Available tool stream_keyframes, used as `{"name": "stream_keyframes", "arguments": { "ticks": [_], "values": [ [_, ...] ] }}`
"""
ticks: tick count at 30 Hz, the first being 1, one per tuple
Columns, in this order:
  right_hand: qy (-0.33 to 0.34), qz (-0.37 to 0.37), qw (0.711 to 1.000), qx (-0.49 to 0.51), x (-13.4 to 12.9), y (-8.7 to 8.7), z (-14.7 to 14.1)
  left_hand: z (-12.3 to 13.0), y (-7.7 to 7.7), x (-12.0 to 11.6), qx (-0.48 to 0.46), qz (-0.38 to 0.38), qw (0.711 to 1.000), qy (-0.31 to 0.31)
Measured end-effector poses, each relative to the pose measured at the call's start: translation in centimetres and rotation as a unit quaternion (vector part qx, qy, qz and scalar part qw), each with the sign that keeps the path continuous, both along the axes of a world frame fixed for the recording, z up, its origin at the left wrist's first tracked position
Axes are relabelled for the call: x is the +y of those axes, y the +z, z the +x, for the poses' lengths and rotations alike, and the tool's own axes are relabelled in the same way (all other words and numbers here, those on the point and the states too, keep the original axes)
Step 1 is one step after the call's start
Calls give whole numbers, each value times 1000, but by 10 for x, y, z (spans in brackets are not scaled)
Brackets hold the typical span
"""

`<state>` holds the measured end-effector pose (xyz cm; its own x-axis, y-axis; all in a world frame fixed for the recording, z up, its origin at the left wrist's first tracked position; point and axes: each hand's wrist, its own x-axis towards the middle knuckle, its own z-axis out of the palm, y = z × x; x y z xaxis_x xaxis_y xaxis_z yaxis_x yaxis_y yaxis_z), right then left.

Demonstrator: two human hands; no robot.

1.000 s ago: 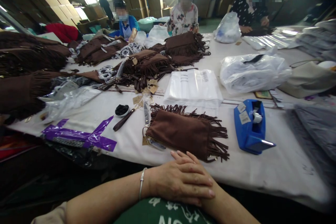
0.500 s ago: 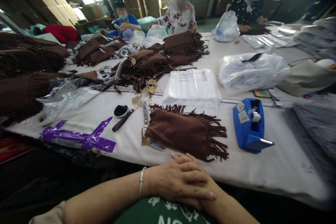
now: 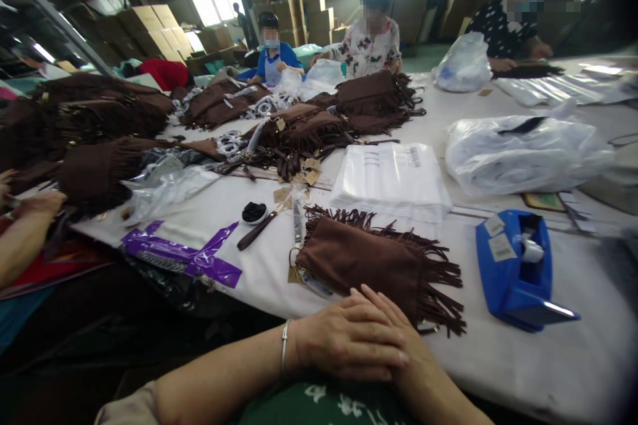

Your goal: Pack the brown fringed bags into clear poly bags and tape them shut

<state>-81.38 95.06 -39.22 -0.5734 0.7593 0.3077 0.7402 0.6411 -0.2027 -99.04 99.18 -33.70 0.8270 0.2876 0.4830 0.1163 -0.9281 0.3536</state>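
My left hand, with a silver bracelet at its wrist, rests across the back of my right hand at the table's front edge. Its fingers lie stretched out and hold nothing. Only part of my right hand shows underneath, with its fingertips extended and nothing in them. Just beyond both hands lies a brown fringed pouch. A brown wrist strap and paper tags are to its left.
A blue tape dispenser stands at the right. Clear plastic bags lie behind the pouch. Purple tape and a small dish are at left. Brown bags are piled farther back, and several people are around the table.
The view has turned left, so the table's contents appear farther right. Another person's hands have come into view at the left edge. My hands stay laid one over the other.
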Motion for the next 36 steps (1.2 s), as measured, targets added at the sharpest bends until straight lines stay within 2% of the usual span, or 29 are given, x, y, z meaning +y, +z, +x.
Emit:
{"name": "stream_keyframes", "arguments": {
  "ticks": [3,4,6,10,14,16,19,21,22,24,27,29,32,36],
  "values": [
    [-22,41,997,-64,16,1,16,-24,-3,8,35,5,986,163],
    [-33,49,994,-87,19,-2,20,-33,-6,11,69,7,978,198],
    [-44,50,991,-115,20,-12,26,-50,-15,15,141,10,963,231],
    [-56,53,990,-117,20,-22,26,-65,-41,25,191,32,954,230],
    [-57,49,992,-102,24,-17,30,-51,-59,38,131,43,962,236],
    [-62,47,992,-96,25,-15,43,-37,-60,42,93,38,967,233],
    [-85,61,992,-75,23,-21,72,-24,-54,40,47,15,979,198],
    [-83,75,992,-60,21,-27,86,-29,-49,34,15,-11,982,190],
    [-71,78,993,-50,20,-30,88,-37,-47,29,-3,-25,979,205],
    [-40,75,996,-28,17,-31,82,-57,-46,20,-36,-58,961,269],
    [1,84,996,-13,18,-24,46,-88,-51,9,-44,-99,927,358],
    [19,98,994,-33,27,-18,15,-98,-55,9,-11,-110,922,371],
    [22,100,992,-75,47,-18,-21,-97,-59,18,58,-108,924,363],
    [5,88,991,-98,68,-25,-33,-92,-54,36,122,-93,917,368]
  ]
}}
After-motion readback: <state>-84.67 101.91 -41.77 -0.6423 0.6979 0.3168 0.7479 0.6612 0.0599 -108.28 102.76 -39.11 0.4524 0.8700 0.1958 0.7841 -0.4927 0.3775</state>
